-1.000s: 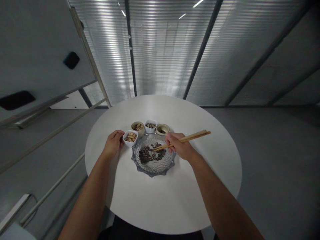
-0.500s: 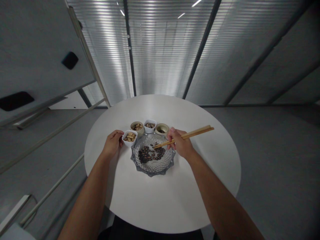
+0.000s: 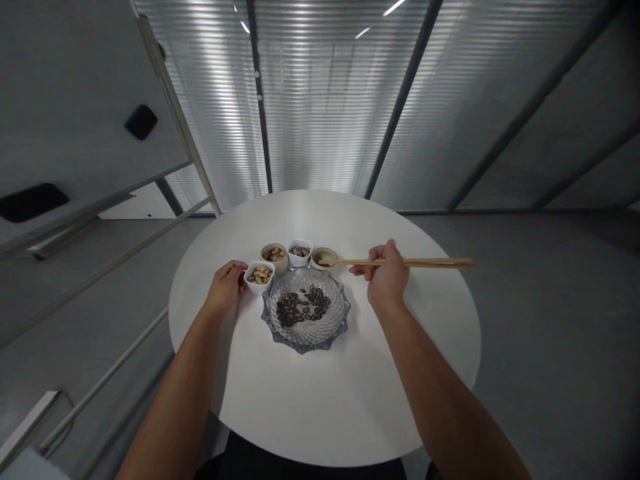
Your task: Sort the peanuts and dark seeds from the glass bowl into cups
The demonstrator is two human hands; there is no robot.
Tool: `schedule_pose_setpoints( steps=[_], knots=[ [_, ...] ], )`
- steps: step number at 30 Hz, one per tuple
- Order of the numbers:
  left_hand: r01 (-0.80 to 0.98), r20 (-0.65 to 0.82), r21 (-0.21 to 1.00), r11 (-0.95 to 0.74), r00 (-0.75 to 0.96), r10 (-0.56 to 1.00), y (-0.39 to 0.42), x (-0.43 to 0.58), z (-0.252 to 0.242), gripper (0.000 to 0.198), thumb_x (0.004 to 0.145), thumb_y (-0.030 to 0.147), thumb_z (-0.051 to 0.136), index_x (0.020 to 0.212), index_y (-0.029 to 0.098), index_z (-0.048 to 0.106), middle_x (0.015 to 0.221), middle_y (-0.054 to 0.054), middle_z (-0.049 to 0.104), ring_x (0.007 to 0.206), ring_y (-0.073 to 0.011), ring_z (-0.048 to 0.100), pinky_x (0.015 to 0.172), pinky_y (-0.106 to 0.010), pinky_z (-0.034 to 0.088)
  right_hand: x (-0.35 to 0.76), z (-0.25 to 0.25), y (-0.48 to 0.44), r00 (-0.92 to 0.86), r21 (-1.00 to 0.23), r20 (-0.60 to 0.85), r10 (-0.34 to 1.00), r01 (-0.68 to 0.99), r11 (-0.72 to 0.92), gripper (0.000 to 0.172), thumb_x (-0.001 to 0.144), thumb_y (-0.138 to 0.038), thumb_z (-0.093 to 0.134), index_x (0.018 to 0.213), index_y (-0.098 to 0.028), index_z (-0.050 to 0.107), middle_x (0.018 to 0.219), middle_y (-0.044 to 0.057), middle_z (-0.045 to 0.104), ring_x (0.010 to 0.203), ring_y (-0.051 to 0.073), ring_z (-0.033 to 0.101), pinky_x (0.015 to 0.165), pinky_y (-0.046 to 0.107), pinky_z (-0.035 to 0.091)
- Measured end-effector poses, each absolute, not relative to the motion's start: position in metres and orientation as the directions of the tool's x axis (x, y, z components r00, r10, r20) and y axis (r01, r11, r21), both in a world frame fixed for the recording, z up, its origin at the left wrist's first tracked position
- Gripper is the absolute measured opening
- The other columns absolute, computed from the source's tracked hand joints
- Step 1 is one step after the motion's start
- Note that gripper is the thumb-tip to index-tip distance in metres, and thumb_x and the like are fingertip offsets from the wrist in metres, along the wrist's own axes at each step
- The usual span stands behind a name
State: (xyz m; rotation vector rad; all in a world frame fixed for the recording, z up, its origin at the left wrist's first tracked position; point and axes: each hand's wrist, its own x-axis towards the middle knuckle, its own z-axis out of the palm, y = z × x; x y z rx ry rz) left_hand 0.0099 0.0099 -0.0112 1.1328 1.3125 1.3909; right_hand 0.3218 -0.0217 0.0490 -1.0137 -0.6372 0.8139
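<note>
My right hand (image 3: 389,270) is closed round a pair of wooden chopsticks (image 3: 435,263). Their tips reach over the small beige bowl (image 3: 330,265) at the right end of the row, which has a little dark content at its bottom. My left hand (image 3: 226,285) lies on the table with curled fingers against the side of a white square bowl (image 3: 257,289) of pale nuts. Between both hands sits a scalloped glass dish (image 3: 305,343) with dark, shiny seeds (image 3: 290,310) in it. Whether the chopstick tips pinch anything is too small to tell.
Behind the dish stand another beige bowl (image 3: 281,262) of nuts and a white bowl (image 3: 300,261) of striped-looking seeds, close together. Everything rests on a round white table (image 3: 310,407). A whiteboard on a metal frame (image 3: 197,173) stands to the left.
My right hand has moved right and slightly up. The chopstick tips have gone from the glass dish to the right beige bowl, and the chopsticks now lie nearly level. My left hand stays put.
</note>
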Motion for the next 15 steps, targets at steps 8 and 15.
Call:
schedule_pose_setpoints(
  steps=[8,15],
  knots=[
    [-0.025,0.041,0.999,-0.047,-0.187,0.981,0.013,0.008,-0.0166,0.016,0.071,0.032,0.062,0.076,0.017,0.065,0.05,0.003,0.053,0.039,-0.0111,0.044,0.038,-0.023,0.031,0.3216,0.0511,-0.0198,0.583,-0.896,0.095,0.807,-0.303,0.325,0.045,0.09,-0.057,0.053,0.061,-0.023,0.049,0.034,-0.007,0.042,0.034,0.015,0.057,0.039,0.022,0.045],
    [-0.057,0.039,0.997,-0.05,-0.176,0.984,0.0134,0.0084,-0.0161,0.018,0.071,0.034,0.065,0.077,0.017,0.066,0.051,0.003,0.053,0.039,-0.0105,0.044,0.038,-0.023,0.031,0.3184,0.0553,-0.0276,0.452,-0.913,0.207,0.868,-0.228,0.337,0.04,0.087,-0.051,0.059,0.06,-0.023,0.051,0.035,-0.008,0.04,0.033,0.013,0.049,0.041,0.024,0.043]
  ],
)
